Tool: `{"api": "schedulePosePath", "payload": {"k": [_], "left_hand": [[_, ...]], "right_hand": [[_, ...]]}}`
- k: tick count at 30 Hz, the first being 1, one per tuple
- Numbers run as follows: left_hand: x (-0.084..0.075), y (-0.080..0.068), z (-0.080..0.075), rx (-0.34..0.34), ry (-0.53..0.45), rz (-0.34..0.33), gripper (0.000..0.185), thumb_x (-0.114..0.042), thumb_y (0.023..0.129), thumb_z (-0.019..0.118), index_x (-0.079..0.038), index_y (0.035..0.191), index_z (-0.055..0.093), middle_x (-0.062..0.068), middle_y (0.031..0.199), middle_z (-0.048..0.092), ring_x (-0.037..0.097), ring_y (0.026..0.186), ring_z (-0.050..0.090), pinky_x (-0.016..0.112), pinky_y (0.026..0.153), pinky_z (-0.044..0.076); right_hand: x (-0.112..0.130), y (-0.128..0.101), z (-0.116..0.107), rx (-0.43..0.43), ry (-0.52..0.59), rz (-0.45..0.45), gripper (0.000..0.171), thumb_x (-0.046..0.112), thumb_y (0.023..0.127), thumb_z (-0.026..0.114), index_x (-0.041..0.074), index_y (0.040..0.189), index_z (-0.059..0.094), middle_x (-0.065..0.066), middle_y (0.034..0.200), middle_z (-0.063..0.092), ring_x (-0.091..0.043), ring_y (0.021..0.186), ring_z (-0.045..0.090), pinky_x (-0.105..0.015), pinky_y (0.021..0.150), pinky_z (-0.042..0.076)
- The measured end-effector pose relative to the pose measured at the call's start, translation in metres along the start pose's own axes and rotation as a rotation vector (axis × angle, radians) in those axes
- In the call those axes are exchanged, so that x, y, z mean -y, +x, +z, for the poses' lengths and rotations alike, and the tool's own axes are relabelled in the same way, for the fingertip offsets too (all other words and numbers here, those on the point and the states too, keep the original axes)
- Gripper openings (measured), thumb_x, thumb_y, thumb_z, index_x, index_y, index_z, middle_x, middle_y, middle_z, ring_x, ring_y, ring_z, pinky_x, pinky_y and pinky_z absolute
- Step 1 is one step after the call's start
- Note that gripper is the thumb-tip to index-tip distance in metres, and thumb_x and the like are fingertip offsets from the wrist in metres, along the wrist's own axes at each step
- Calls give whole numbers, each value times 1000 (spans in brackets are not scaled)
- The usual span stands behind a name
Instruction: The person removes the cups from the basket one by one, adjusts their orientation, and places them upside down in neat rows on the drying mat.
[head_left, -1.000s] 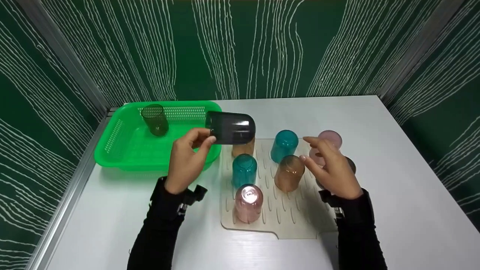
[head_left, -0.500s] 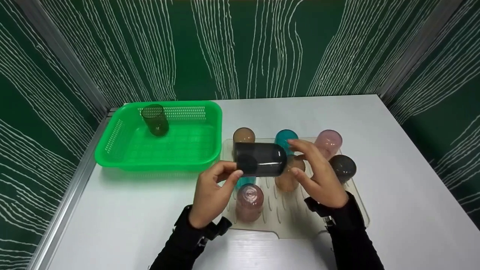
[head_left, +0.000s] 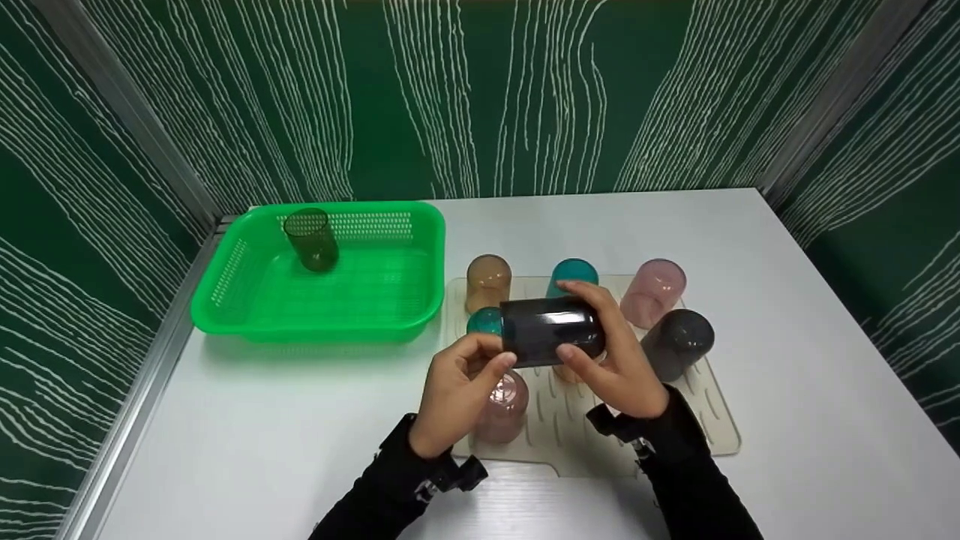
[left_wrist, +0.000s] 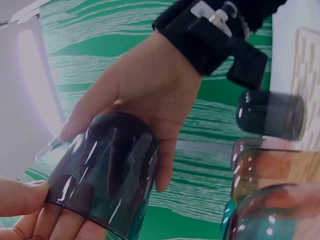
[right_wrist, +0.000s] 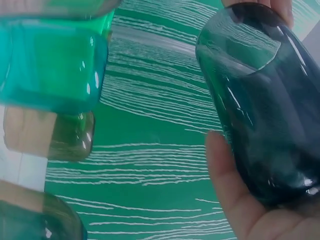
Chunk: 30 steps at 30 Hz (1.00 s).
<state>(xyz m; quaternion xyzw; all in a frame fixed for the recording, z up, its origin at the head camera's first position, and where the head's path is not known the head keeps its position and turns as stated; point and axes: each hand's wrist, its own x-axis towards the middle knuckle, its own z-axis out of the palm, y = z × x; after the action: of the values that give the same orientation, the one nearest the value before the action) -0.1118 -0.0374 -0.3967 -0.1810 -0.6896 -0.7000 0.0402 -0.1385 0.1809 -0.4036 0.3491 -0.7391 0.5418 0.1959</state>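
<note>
Above the drying mat [head_left: 705,427], a dark cup [head_left: 553,331] is held on its side, gripped at its open end by the left hand [head_left: 457,390] and cradled round its closed end by the right hand [head_left: 619,360]. Curled fingers around the cup are confirmed only in the wrist views. Upturned cups on the mat, seen from the head view: amber cup [head_left: 487,280] at 11 o'clock, teal cup [head_left: 574,273] at 12, pink cup [head_left: 654,291] at 2, grey cup [head_left: 677,341] at 3. Green basket [head_left: 247,315] with one olive cup [head_left: 310,238] at 10 o'clock.
</note>
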Motion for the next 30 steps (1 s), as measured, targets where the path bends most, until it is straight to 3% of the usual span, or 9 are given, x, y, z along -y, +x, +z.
{"api": "schedulePosePath", "payload": {"k": [5, 10, 14, 17, 22, 24, 26, 30], "left_hand": [[1, 0, 0, 23, -15, -22, 15, -8, 91, 68, 6, 97, 65, 18, 94, 67, 18, 84, 68, 21, 77, 54], [-1, -1, -2, 36, 51, -4, 17, -11, 92, 68, 4, 99, 66, 16, 95, 68, 14, 88, 68, 23, 81, 55], [-3, -2, -8, 63, 151, 62, 19, -16, 93, 67, 1, 103, 68, 11, 99, 71, 15, 95, 69, 28, 88, 56], [-5, -2, -14, 66, 266, 166, 20, -18, 94, 66, -2, 108, 69, 7, 104, 73, 15, 101, 69, 30, 92, 55], [-7, 0, -28, -54, 614, 418, 22, -15, 92, 69, -3, 111, 69, 6, 106, 73, 18, 105, 68, 36, 94, 54], [-8, 1, -34, -120, 735, 479, 24, -15, 90, 71, -2, 110, 70, 8, 105, 73, 22, 107, 67, 41, 97, 53], [-11, 2, -40, -169, 807, 499, 24, -15, 90, 72, -2, 110, 70, 10, 107, 73, 26, 111, 66, 45, 101, 50], [-16, 2, -51, -224, 843, 479, 25, -15, 90, 71, -1, 110, 70, 12, 108, 73, 29, 113, 65, 46, 103, 48]], "right_hand": [[-2, -1, 4, -66, 12, 2, 51, 2, 87, 69, -5, 132, 46, -17, 134, 51, -19, 125, 49, -25, 107, 39], [-4, 0, 5, -96, -7, -28, 49, 9, 87, 71, -7, 127, 48, -18, 129, 53, -18, 123, 51, -25, 107, 39], [-4, 2, 4, -90, -21, -63, 50, 13, 88, 71, -8, 127, 48, -22, 127, 53, -18, 122, 51, -26, 107, 39], [-3, 3, 0, -89, -41, -73, 51, 17, 89, 72, -8, 127, 49, -21, 126, 53, -17, 122, 52, -25, 107, 39], [-1, 2, -12, -100, -107, -60, 54, 24, 88, 75, -5, 128, 52, -19, 127, 54, -15, 123, 51, -25, 109, 37], [0, 2, -17, -101, -142, -59, 55, 23, 86, 77, -4, 127, 54, -19, 127, 55, -15, 123, 51, -25, 109, 37], [1, 0, -23, -93, -173, -58, 54, 18, 83, 78, -4, 127, 55, -20, 126, 56, -14, 121, 52, -24, 108, 37], [6, -4, -35, -57, -270, -44, 53, 8, 77, 78, -1, 126, 57, -17, 121, 58, -12, 114, 53, -20, 102, 38]]}}
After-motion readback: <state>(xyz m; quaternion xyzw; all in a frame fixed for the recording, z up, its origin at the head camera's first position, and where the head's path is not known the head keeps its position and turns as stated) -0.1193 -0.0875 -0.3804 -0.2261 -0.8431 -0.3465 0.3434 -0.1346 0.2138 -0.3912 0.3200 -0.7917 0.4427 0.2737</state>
